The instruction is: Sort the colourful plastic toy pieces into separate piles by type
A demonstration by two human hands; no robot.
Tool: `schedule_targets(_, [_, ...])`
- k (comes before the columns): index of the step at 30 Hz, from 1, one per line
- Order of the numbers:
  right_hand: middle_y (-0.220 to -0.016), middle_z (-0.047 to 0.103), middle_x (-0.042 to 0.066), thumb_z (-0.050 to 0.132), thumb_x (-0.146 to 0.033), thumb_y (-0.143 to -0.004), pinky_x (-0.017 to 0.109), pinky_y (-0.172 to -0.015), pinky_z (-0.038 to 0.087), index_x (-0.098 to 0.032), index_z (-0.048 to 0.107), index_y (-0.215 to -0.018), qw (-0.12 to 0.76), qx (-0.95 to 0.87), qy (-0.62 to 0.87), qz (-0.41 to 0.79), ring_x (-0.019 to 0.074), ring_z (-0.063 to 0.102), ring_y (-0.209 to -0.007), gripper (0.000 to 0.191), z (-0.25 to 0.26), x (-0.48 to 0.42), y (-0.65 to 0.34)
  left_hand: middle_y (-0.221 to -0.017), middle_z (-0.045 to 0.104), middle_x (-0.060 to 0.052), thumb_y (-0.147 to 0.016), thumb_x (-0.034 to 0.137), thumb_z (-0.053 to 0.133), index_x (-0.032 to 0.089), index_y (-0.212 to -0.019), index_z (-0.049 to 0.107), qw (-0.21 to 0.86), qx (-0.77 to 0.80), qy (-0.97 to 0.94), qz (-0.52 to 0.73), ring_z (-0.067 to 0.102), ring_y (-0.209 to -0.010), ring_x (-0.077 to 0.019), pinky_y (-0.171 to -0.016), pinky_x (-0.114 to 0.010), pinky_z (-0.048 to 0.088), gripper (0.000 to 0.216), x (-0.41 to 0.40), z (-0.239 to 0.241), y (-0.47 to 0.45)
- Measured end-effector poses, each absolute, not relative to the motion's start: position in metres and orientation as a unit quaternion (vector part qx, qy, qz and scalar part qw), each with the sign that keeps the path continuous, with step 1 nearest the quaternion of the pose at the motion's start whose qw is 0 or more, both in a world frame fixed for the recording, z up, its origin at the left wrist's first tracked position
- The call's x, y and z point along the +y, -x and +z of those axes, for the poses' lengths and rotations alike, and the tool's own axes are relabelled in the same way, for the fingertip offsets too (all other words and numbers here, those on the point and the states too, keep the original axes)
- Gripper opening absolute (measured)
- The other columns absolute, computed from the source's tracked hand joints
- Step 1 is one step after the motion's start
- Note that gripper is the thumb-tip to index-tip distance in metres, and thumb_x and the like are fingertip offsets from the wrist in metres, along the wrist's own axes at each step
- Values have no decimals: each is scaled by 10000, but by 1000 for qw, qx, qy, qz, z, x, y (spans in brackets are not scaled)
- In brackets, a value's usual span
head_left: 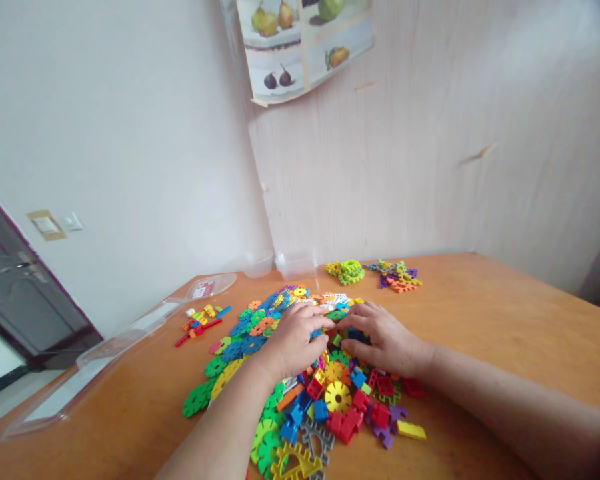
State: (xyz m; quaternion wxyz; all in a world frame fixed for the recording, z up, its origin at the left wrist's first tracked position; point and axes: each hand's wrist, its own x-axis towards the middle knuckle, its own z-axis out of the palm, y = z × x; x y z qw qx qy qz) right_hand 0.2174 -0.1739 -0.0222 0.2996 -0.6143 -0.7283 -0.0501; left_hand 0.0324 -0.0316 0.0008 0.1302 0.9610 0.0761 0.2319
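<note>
A heap of mixed plastic building pieces lies on the wooden table, with both hands over its middle. My left hand (pixel 300 339) rests on the notched discs, its thumb and fingers apart. Opposite it, my right hand (pixel 383 339) reaches in with bent fingers, the thumb held apart; its fingertips are partly hidden among small blocks. In front of the hands are a yellow notched disc (pixel 337 397), red blocks (pixel 347 425), blue blocks (pixel 293 420) and a yellow toothed piece (pixel 295 463). Green discs (pixel 199 398) spread to the left. A yellow strip (pixel 411 430) lies at the right edge.
Clear plastic tubs (pixel 296 267) stand by the wall. A clear lid (pixel 211 287) and longer clear covers (pixel 55 400) line the left side. Small bricks (pixel 200 327) sit left of the heap. Behind it are yellow-green linked pieces (pixel 351 272) and a multicoloured toothed cluster (pixel 400 277).
</note>
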Motion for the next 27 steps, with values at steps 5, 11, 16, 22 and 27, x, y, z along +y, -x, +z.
schedule_targets(5, [-998, 640, 78, 623, -352, -887, 398, -847, 442, -268, 691, -1121, 313, -727, 609, -50, 241, 565, -963, 258, -25, -173, -217, -1276, 642, -42, -797, 197, 630, 259, -1006, 723, 89, 76, -963, 241, 485, -1262, -257, -1142, -471, 316, 237, -37, -1, -36])
schedule_targets(11, [-980, 639, 79, 618, -355, -889, 387, -832, 449, -235, 695, -1059, 317, -729, 605, -53, 232, 560, -939, 222, -26, -173, -216, -990, 680, -22, -717, 109, 638, 224, -819, 640, 105, 60, -960, 254, 554, -1089, -225, -1071, -410, 378, 153, -43, 2, -41])
schedule_targets(16, [-948, 628, 81, 623, -357, -883, 380, -817, 457, -220, 700, -1018, 320, -721, 612, -53, 226, 560, -913, 207, -26, -173, -217, -930, 672, -19, -714, 97, 618, 219, -796, 635, 190, 96, -938, 273, 576, -1023, -217, -977, -376, 423, 148, -39, 3, -41])
schedule_targets(22, [-955, 627, 79, 586, -343, -906, 382, -808, 467, -215, 689, -1009, 328, -718, 613, -33, 224, 566, -915, 194, -22, -176, -215, -906, 693, -32, -811, 312, 646, 189, -935, 653, 502, 198, -783, 311, 627, -832, -156, -767, -276, 468, 175, -22, 8, -35])
schedule_targets(27, [-923, 627, 69, 560, -333, -924, 371, -791, 470, -225, 691, -978, 343, -711, 614, -14, 216, 579, -887, 178, -21, -176, -215, -905, 701, -37, -756, 343, 713, 177, -1029, 679, 609, 239, -662, 366, 616, -720, -109, -571, -196, 394, 321, 2, 10, -26])
